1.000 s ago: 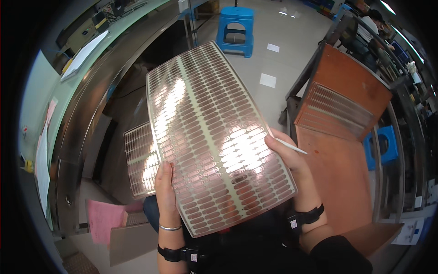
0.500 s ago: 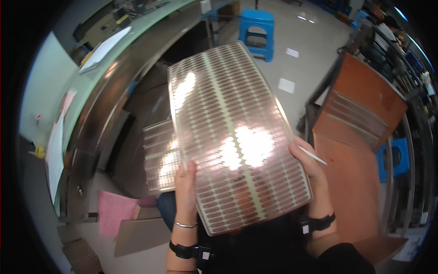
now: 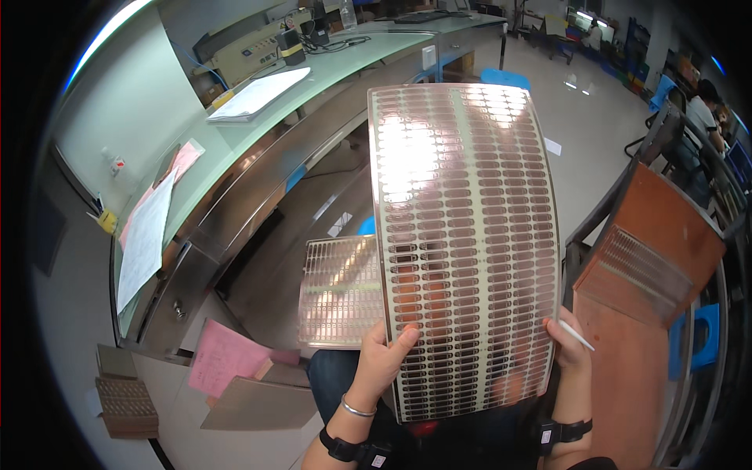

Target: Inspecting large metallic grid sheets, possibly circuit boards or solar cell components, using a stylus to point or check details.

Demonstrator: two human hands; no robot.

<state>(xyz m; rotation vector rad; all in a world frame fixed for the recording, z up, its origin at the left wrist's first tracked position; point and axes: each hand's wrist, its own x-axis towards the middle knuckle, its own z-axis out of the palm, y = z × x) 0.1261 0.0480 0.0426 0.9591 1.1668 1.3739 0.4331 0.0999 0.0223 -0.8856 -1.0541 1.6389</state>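
Observation:
A large shiny copper-coloured circuit panel [image 3: 470, 227], patterned with rows of small oblong shapes, is held up in front of me. My left hand [image 3: 385, 360] grips its lower left edge, thumb on the face. On the lower right edge is my right hand [image 3: 567, 340], its thumb also on the face. A slim white pen-like stick [image 3: 576, 334] pokes out from the right hand. Behind the panel, at the left, a second similar panel [image 3: 341, 294] shows in part above my knee. Bright glare covers the panel's upper left.
A glass-topped desk [image 3: 211, 141] with papers [image 3: 258, 94] runs along the left. To the right stands a brown board rack [image 3: 627, 376] with another panel [image 3: 638, 266] on it. Blue stools [image 3: 505, 77] stand nearby. Pink paper [image 3: 223, 356] and cardboard [image 3: 258, 403] lie low at the left.
The panel has turned more upright and sits farther right in the picture, as my view has shifted. The glare has moved from its lower middle to its upper part. Both hands keep hold.

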